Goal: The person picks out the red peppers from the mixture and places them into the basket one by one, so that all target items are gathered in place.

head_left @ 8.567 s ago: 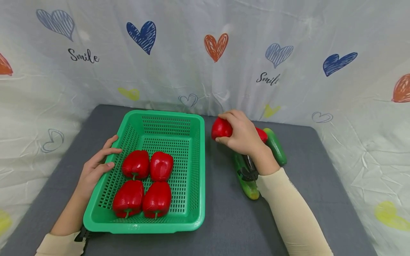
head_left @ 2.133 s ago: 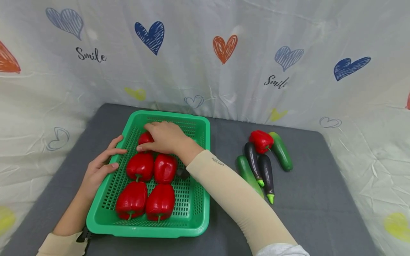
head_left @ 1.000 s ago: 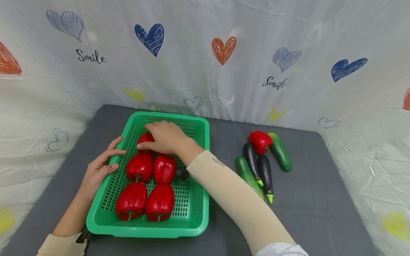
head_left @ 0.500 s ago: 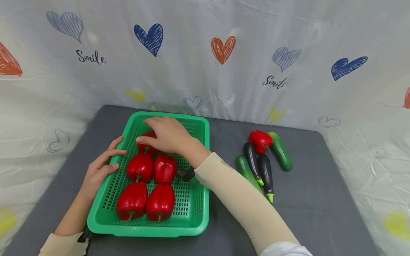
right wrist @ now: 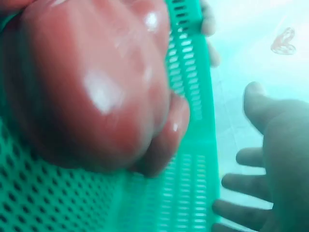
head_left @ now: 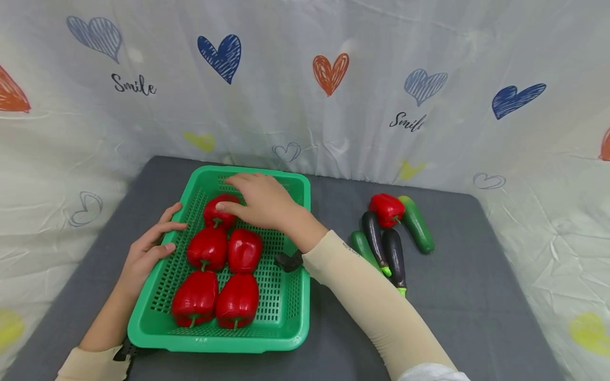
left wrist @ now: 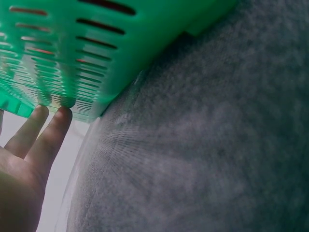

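Note:
My right hand is over the far part of the green plastic basket, fingers and thumb spread. Its thumb overlaps the farthest red bell pepper in the head view. In the right wrist view, that hand shows separated fingers with nothing between them, beside a large red bell pepper. Several red bell peppers lie in the basket, the nearer ones in two columns. My left hand rests against the basket's left side, thumb and index finger at the rim; straight fingers touch the outer wall.
To the basket's right, another red bell pepper lies with two eggplants, a green cucumber-like vegetable and a second one partly behind my right sleeve. A dark grey cloth covers the table. A heart-printed curtain hangs behind.
My right hand brought a red pepper from the right-hand pile to the basket's far left part, then let go and shifted up and right. My left hand has stayed at the basket's side.

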Available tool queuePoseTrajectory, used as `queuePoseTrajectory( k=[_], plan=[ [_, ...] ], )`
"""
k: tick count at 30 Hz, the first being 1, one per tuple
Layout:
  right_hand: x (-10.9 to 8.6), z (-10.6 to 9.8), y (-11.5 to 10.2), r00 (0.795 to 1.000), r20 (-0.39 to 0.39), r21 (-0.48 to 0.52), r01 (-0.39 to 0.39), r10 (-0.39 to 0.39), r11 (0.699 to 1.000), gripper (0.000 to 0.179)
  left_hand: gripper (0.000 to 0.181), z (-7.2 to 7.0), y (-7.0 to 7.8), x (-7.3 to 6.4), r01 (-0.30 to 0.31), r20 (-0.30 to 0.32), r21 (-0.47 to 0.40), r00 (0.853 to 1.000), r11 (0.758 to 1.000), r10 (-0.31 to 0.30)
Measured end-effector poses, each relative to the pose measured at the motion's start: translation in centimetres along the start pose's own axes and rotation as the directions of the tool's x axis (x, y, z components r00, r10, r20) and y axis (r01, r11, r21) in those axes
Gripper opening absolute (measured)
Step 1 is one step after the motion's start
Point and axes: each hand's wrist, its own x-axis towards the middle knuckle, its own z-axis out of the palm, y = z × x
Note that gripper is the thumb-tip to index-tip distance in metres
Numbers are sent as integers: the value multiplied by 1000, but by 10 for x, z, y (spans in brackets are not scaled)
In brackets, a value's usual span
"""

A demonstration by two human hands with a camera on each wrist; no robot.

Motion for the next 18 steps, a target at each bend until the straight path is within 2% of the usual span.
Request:
queuePoseTrajectory(
  k=[11, 18],
  plan=[
    [-8, -5, -3, 1000, 2, -51, 4, -4, 999, 72, 37, 0, 1, 0, -11, 6, -9, 1000, 1000, 11],
    [-15, -14, -3, 1000, 18, -85, -6, 8, 996, 72, 36, 0, 4, -1, 57, -6, 7, 998, 998, -57]
  ],
)
